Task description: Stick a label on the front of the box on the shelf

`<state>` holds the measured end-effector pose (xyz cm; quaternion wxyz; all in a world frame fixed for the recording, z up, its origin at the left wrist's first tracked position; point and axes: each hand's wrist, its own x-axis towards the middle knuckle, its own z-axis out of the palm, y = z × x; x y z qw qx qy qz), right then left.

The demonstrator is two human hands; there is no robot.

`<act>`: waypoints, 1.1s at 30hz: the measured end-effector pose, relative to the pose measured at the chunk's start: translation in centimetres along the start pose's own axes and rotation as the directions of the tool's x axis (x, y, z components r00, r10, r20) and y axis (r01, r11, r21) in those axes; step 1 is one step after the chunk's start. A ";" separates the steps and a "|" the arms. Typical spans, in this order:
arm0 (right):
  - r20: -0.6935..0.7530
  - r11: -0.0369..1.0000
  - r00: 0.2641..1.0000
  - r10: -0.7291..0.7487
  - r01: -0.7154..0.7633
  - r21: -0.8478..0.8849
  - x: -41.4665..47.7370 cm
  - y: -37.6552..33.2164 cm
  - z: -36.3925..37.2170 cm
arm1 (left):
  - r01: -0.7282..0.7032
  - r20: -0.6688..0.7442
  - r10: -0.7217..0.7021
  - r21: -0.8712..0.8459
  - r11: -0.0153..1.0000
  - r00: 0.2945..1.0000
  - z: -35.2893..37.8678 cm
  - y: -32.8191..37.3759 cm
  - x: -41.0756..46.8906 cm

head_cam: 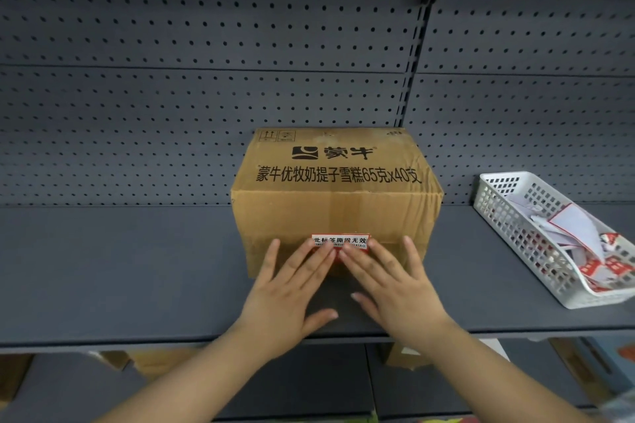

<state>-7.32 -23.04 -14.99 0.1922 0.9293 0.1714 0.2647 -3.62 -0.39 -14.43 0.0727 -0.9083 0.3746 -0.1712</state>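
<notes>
— Two hands on one small sticker, so where does everything sit?

— Largest first: the shelf [120, 268] runs wide on both sides of the hands and carries the box [335, 203], which stands straight ahead of them, set back from the shelf's front lip. The left hand [292, 288] and right hand [391, 285] lie flat and spread, gripping nothing, fingertips nearly meeting on the label [340, 241]. That label sits low on the box's front face, its lower part hidden under the fingers.

— Is it stuck, then?

— It looks placed, and I judge the pressing is what's in hand. To do it well, I'd smooth from the middle outward, each hand sweeping to its own side, then rub the corners so no edge lifts off the creased cardboard.

— Any edges to mind?

— The label is near the box's bottom edge, so fingers pressing low could bump the shelf. Pushing hard may slide the box backward toward the pegboard wall [206, 45].

— Room to move?

— Plenty left of the left hand. Off to the right of the right hand, well apart, a white basket [494, 213] holds loose labels and backing scraps.
</notes>
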 end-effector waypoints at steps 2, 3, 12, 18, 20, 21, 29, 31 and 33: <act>0.044 0.999 0.999 0.017 -0.015 -0.042 -0.1 1.4 0.3 | 0.016 0.041 -0.018 0.050 0.999 0.999 0.0 -1.1 -0.1; 0.063 0.998 0.998 0.021 -0.017 -0.055 -0.6 2.4 0.4 | 0.028 0.055 -0.031 0.058 0.998 0.998 0.0 -1.7 -0.6; 0.047 0.999 0.998 -0.033 0.032 0.007 -1.0 0.6 -0.1 | -0.006 0.047 0.007 -0.022 1.000 0.999 -0.1 -0.1 -1.1; 0.124 0.995 0.992 0.002 0.010 -0.100 -2.0 3.2 0.7 | 0.011 0.107 -0.011 0.001 1.000 0.994 0.3 -2.3 -1.6; 0.122 0.995 0.992 0.031 -0.020 -0.095 -3.4 4.5 0.5 | 0.026 0.115 -0.025 -0.011 1.000 0.993 0.4 -3.4 -2.8; 0.142 0.995 0.989 0.045 -0.032 -0.091 -3.8 4.7 0.3 | 0.027 0.093 -0.027 0.006 1.000 0.995 0.6 -3.8 -3.4; 0.019 0.998 1.000 -0.017 0.016 0.068 -3.9 4.2 -2.2 | 0.082 -0.013 -0.084 -0.098 0.992 0.996 -1.5 -2.7 -4.2; -0.111 0.981 0.993 -0.032 0.053 0.185 -3.9 4.6 -4.1 | 0.121 -0.118 -0.151 -0.226 0.967 0.981 -2.3 -2.2 -4.5; -0.258 0.951 0.965 0.050 0.033 0.307 -3.5 5.8 -6.8 | 0.219 -0.131 -0.335 -0.530 0.819 0.933 -3.4 -2.4 -4.2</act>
